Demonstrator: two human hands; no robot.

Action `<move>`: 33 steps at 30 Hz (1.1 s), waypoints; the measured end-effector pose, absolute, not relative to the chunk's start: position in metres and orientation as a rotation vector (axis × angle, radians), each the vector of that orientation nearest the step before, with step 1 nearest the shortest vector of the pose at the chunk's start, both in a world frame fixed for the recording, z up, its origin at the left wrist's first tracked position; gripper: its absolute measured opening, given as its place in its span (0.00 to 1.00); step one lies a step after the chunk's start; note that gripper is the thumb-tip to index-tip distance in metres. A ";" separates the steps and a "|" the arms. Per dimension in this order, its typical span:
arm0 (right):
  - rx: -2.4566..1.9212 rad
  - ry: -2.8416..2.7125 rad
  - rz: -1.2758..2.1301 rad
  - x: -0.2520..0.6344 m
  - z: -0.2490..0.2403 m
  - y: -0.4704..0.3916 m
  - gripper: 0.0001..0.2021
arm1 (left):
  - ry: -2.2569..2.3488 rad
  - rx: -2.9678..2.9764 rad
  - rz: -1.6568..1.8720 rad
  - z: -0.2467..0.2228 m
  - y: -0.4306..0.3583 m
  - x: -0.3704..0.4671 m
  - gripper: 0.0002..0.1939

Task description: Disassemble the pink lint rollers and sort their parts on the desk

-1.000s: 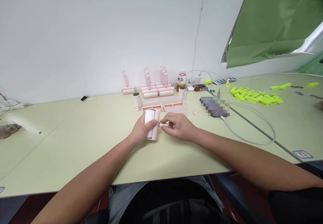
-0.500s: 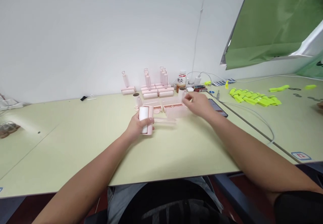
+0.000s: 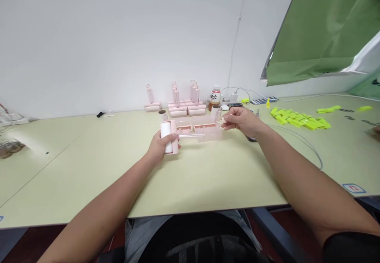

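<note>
My left hand (image 3: 158,146) is wrapped around a lint roller (image 3: 168,137), its white sticky roll facing up and the pink cover on the right side. The roller's clear pinkish handle (image 3: 191,135) points right. To the right of the handle's end, my right hand (image 3: 240,121) pinches a small pale piece (image 3: 224,120), too small to make out. Behind the handle lie open pink roller covers (image 3: 204,127). A white paper roll (image 3: 215,112) with a brown core stands just left of my right fingers. Another roll's brown core (image 3: 162,112) shows behind my left hand.
Several lint rollers (image 3: 178,104) stand handle-up along the wall. Right of them is a bottle (image 3: 215,96), with chargers and a white cable (image 3: 310,142) beyond. Folded neon-yellow strips (image 3: 299,118) lie at the right. A phone (image 3: 251,139) is partly hidden under my right hand.
My right hand has moved right, off the paper roll, and now pinches a small pale piece. My left hand has raised the lint roller slightly, moving it a little left.
</note>
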State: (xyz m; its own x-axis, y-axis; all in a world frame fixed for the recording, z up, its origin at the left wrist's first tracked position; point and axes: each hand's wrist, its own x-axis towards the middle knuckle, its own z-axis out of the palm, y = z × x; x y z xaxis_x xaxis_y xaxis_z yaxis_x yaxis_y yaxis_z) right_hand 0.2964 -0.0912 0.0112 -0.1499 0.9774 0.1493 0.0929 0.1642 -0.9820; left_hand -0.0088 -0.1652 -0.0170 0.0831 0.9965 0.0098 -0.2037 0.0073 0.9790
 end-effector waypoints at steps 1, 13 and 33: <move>-0.974 -1.431 1.217 0.287 0.011 -0.097 0.17 | 0.981 1.091 1.248 -0.017 -0.165 -0.009 0.22; -0.708 -1.415 1.561 0.233 -0.006 -0.129 0.07 | 0.931 1.107 1.220 -0.018 -0.166 -0.009 0.22; -0.473 -1.199 1.993 0.224 -0.012 -0.141 0.16 | 0.961 1.056 1.265 -0.022 -0.173 0.003 0.23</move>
State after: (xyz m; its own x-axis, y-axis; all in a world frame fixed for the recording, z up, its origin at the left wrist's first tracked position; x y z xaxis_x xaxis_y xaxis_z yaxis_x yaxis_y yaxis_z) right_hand 0.2241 -0.1411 -0.0117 -0.6506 0.7567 0.0636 -0.4107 -0.2802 -0.8676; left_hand 0.0026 -0.1727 -0.0215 0.0772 0.9969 0.0125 -0.2549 0.0077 0.9669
